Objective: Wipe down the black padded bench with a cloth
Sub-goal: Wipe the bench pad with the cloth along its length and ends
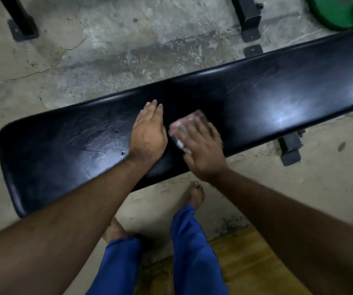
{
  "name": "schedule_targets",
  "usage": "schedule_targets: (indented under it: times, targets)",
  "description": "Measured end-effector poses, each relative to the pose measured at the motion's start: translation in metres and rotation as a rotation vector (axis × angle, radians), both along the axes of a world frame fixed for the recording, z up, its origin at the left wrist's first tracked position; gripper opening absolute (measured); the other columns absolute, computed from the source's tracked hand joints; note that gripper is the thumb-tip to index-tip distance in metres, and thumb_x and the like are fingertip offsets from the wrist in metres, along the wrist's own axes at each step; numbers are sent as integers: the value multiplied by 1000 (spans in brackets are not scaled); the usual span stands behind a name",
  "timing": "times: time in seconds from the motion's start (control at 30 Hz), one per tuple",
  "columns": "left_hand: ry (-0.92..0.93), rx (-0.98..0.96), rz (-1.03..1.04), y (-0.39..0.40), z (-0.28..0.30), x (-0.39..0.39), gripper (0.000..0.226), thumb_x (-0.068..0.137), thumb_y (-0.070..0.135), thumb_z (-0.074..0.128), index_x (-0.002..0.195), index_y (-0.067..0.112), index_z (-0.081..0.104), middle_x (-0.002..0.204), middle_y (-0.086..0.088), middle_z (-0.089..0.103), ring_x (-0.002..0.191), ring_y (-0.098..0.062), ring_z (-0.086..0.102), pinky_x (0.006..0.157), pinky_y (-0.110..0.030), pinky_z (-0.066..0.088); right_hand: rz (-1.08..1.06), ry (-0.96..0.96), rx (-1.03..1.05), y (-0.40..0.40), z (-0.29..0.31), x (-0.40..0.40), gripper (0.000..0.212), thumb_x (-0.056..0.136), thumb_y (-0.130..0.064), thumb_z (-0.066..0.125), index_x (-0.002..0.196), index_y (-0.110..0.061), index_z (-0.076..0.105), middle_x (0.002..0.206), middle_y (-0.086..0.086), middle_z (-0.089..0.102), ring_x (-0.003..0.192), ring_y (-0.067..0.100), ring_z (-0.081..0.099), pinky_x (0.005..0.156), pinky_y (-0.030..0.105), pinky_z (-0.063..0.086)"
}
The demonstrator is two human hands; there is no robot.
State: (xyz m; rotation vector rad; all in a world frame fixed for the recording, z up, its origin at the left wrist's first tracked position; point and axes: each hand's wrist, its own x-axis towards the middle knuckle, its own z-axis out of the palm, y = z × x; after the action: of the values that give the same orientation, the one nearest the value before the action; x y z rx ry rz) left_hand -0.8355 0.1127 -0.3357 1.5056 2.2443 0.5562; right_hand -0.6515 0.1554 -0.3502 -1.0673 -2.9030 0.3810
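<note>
The black padded bench runs across the view from lower left to upper right, its glossy top showing light streaks. My left hand lies flat on the pad near its middle, fingers together and holding nothing. Just to its right, my right hand presses a pinkish folded cloth onto the pad. The cloth and this hand are blurred. Much of the cloth is hidden under the fingers.
Worn concrete floor surrounds the bench. Black metal frame feet stand at the back left, back right and under the bench's near side. A green weight plate sits at top right. My bare feet and blue trousers are below.
</note>
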Motion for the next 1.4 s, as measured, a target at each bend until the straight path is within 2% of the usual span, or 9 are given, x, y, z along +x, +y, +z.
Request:
schedule_targets:
  times: [0.2, 0.33, 0.47, 0.6, 0.73, 0.9, 1.03, 1.17, 1.4]
  targets:
    - [33, -11, -19, 8, 3, 11, 52, 87, 5, 38, 138, -4, 46, 148, -21, 42, 140, -32, 34, 117, -43, 27, -364, -49, -20, 88, 4, -8, 70, 82, -37, 38, 151, -27, 42, 159, 6, 41, 149, 33, 30, 119, 56, 24]
    - [35, -24, 44, 15, 5, 22, 52, 84, 4, 40, 134, -5, 49, 145, -22, 45, 138, -33, 39, 115, -44, 31, 152, -57, 15, 93, 2, -16, 68, 82, -35, 41, 149, -29, 45, 156, 1, 44, 149, 27, 32, 119, 52, 24]
    - [50, -41, 52, 26, 3, 32, 52, 83, 5, 38, 133, -6, 51, 143, -23, 47, 136, -35, 41, 113, -46, 33, -312, -21, -17, 142, 10, -50, 65, 82, -35, 41, 147, -27, 47, 150, 5, 50, 144, 32, 39, 114, 59, 30]
    - [48, -48, 76, 39, 4, 41, 58, 82, 13, 28, 131, -7, 51, 141, -25, 48, 135, -37, 42, 112, -47, 34, 213, -92, 20, 153, 2, -44, 65, 84, -38, 39, 149, -33, 44, 152, -3, 48, 144, 25, 38, 117, 50, 28]
    - [40, -57, 67, 51, 4, 52, 57, 83, 9, 29, 134, -5, 49, 145, -22, 45, 138, -34, 39, 114, -45, 31, -388, -69, -5, 188, 11, -32, 70, 82, -40, 31, 149, -25, 45, 150, 8, 49, 145, 33, 36, 116, 53, 28]
    - [3, -19, 29, 60, 9, 71, 57, 83, 13, 26, 129, -5, 55, 143, -23, 47, 136, -35, 41, 113, -47, 34, 166, -55, -3, 139, 4, 41, 73, 83, -39, 41, 154, -24, 37, 161, 6, 36, 151, 30, 27, 120, 54, 23]
    - [15, -7, -19, 61, 8, 86, 59, 84, 15, 25, 133, -5, 51, 145, -22, 45, 137, -34, 39, 114, -45, 32, -423, -95, -9, 140, 9, 36, 77, 82, -40, 43, 156, -23, 33, 163, 9, 32, 152, 33, 24, 120, 59, 21]
    - [-13, 0, -10, 76, 6, 95, 56, 90, 20, 27, 139, -3, 44, 147, -21, 42, 140, -32, 35, 116, -44, 28, 240, -30, 11, 96, 0, 97, 69, 87, -36, 45, 154, -23, 37, 162, 7, 35, 153, 30, 24, 122, 53, 18]
    - [200, -134, -181, 84, -15, 111, 66, 96, 42, 35, 151, 9, 24, 160, -17, 16, 148, -31, 11, 120, -45, 8, -273, 4, 19, 112, 0, 93, 72, 84, -40, 42, 155, -24, 37, 162, 8, 35, 152, 33, 25, 121, 56, 19]
